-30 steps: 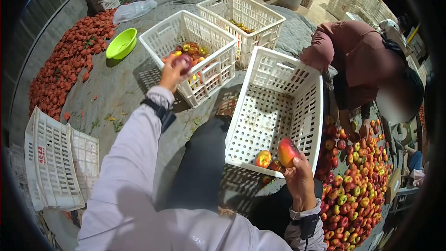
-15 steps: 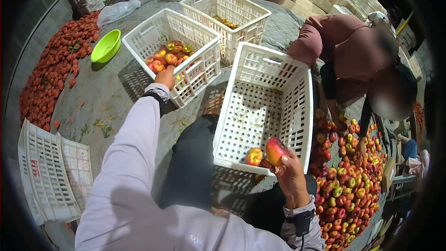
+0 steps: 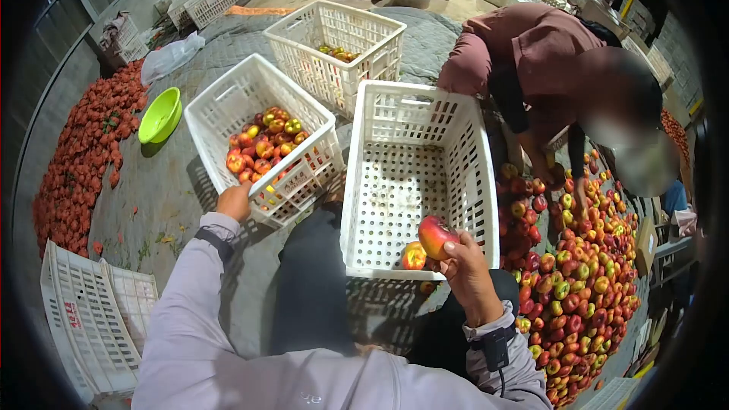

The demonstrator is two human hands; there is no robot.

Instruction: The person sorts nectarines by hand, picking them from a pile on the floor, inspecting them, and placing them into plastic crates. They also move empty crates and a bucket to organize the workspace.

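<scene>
My left hand (image 3: 234, 203) grips the near rim of a white plastic crate (image 3: 304, 153), which is tilted a little and partly filled with red and yellow flat nectarines (image 3: 263, 144). In my right hand (image 3: 467, 269) is one large red flat nectarine (image 3: 437, 237), pinched between thumb and fingers. It is held over the near end of a second white crate (image 3: 353, 182) with a perforated floor. Just left of it, a yellow-red nectarine (image 3: 414, 256) lies in that crate's near corner. Another fruit there is mostly hidden behind my fingers.
A co-worker (image 3: 547, 68) bends over a large nectarine pile (image 3: 577, 288) on the right, hands in the fruit. Behind stands a third crate (image 3: 380, 45) with some fruit. On the left are a green basin (image 3: 160, 116), a heap of reddish items (image 3: 80, 159) and a tipped crate (image 3: 80, 311).
The left crate has come closer to me with my left hand on its rim. My right hand still holds the nectarine, slightly lower over the crate. The view has shifted.
</scene>
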